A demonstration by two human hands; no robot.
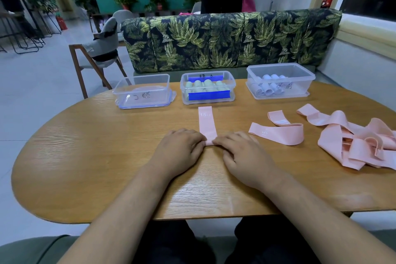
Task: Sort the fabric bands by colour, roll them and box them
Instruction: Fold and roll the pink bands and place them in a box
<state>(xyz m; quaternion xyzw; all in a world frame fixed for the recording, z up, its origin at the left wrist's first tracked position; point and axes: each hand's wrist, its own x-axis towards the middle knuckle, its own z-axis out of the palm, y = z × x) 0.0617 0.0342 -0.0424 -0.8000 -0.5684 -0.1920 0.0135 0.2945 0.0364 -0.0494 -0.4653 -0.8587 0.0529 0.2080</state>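
Matt pink cloth band (207, 126) lies on a glossy wood-grain table (85, 156) near clear plastic boxes (142, 92).

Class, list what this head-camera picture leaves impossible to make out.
Head view: near end of the pink band, covered by the left hand and right hand; roll progress unclear.
Pile of pink bands, cut off by right edge; count unknown.
Handwriting on the left box, too small to read.
Rolls in the right box, blurred behind its wall.
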